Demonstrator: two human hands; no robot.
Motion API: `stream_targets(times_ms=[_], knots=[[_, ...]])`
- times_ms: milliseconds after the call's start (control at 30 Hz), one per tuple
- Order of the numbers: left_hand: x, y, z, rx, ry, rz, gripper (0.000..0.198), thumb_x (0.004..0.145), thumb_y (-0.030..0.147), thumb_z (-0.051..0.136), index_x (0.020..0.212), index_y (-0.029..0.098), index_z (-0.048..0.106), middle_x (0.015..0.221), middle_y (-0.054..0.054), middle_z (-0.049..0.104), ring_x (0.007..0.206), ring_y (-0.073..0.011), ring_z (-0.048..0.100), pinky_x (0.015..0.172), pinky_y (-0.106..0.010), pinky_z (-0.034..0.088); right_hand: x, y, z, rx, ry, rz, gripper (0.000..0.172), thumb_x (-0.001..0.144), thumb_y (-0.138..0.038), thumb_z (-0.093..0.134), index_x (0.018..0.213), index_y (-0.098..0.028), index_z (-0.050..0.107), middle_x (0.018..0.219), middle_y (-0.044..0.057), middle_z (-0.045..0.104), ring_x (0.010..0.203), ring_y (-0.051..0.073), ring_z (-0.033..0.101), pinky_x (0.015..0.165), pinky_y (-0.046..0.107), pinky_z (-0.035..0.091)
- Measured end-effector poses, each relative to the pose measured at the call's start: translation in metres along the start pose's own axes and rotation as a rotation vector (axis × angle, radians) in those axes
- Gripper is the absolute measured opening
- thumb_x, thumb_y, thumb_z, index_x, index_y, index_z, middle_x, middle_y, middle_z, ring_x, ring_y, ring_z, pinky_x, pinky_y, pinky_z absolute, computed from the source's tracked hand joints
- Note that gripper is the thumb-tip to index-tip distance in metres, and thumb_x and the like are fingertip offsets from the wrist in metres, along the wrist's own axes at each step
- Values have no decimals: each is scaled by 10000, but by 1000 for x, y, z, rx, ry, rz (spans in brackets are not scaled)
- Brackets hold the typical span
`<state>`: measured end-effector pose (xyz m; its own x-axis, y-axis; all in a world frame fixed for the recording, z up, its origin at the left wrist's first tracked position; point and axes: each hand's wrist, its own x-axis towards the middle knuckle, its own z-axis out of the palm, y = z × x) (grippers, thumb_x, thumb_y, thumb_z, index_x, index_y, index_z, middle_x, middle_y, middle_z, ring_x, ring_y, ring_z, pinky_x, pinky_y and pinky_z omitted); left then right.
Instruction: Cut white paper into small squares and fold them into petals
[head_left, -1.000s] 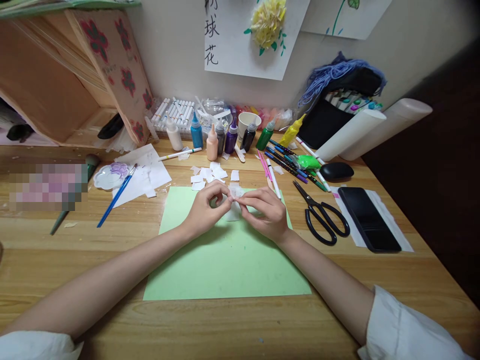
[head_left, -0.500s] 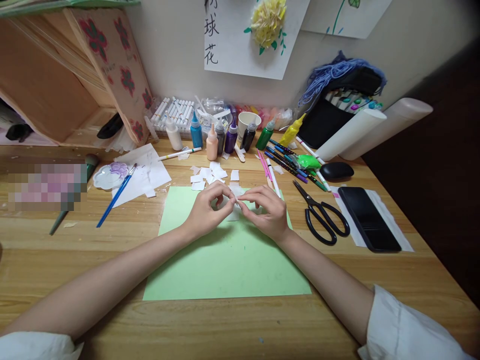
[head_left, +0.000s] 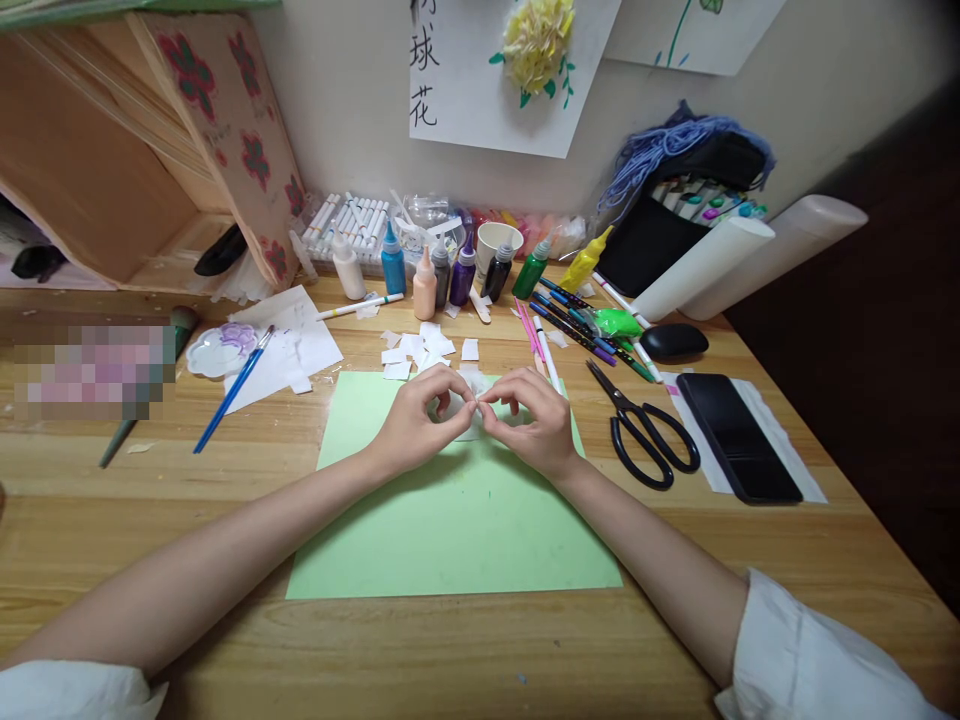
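Note:
My left hand (head_left: 414, 425) and my right hand (head_left: 531, 425) meet over the far end of a light green sheet of paper (head_left: 450, 520) lying on the wooden table (head_left: 480, 650). Both pinch the same small white paper piece (head_left: 473, 406) between thumb and fingertips, with the fingers curled. Much of the piece is hidden by the fingers. Just beyond the hands lie several small white paper squares (head_left: 420, 350).
Black scissors (head_left: 645, 435) and a black phone (head_left: 737, 438) lie to the right. Coloured pens (head_left: 577, 325), paint bottles (head_left: 442, 275) and a paper cup (head_left: 495, 245) stand at the back. A palette (head_left: 220, 350) and blue brush (head_left: 232, 390) lie left. White rolls (head_left: 742, 255) rest at back right.
My right hand's fingers have curled up and drawn closer to my left hand; the white piece is pinched tighter between both sets of fingertips. The arms stay put.

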<state>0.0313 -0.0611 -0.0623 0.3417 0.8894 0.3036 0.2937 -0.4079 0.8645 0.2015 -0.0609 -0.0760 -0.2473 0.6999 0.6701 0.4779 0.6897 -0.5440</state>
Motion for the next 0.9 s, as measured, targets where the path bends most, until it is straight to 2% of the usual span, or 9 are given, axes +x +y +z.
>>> stream_targets(times_ms=[300,467,533,633,700,767,833,900], knots=[[0,0,-1,24,-3,-35,31,778,175,554,748,173,562,752,-9,558,607,-105,429,586,-246,372,1,-2,-1,-8,-1,43,96,741,-120,584,739,-210,551,675,4,561,595,137,473,530,277,397],[-1,-1,0,-7,-13,-82,51,812,193,524,775,176,554,775,-9,583,687,-122,492,647,-252,404,1,-2,-1,15,-35,88,82,758,-127,583,742,-202,553,693,9,558,602,135,470,540,271,401],[-1,-3,0,-9,55,-94,67,840,211,493,810,183,545,805,-13,582,740,-133,509,695,-263,410,1,-1,-1,32,-26,155,67,789,-137,556,771,-200,568,716,12,574,618,137,491,554,271,414],[0,-8,-2,45,252,-116,81,859,181,437,879,197,513,884,-25,567,814,-151,508,743,-284,403,1,3,0,50,-9,263,108,849,-159,492,830,-198,591,754,20,599,677,150,531,595,280,429],[1,-11,-4,144,368,-135,114,834,135,435,909,202,489,928,-34,548,858,-168,491,773,-306,389,2,4,-1,46,-71,275,138,871,-175,475,864,-201,610,819,33,622,773,170,550,662,300,438],[2,-15,-7,287,401,-145,159,802,114,462,932,202,486,964,-47,538,909,-195,465,811,-339,368,4,3,-1,30,-202,226,158,877,-184,478,883,-209,634,924,43,635,891,193,538,769,338,428],[4,-17,-9,435,359,-152,168,786,145,504,944,202,506,989,-57,542,951,-226,445,827,-371,345,5,1,-1,16,-328,160,180,883,-196,475,870,-214,653,1006,48,631,963,210,510,831,366,409],[6,-19,-12,570,288,-168,158,777,217,556,934,206,542,983,-58,551,965,-248,442,814,-385,327,5,-1,-1,-1,-368,133,191,890,-205,467,861,-208,656,1033,55,624,979,217,493,838,372,406]])
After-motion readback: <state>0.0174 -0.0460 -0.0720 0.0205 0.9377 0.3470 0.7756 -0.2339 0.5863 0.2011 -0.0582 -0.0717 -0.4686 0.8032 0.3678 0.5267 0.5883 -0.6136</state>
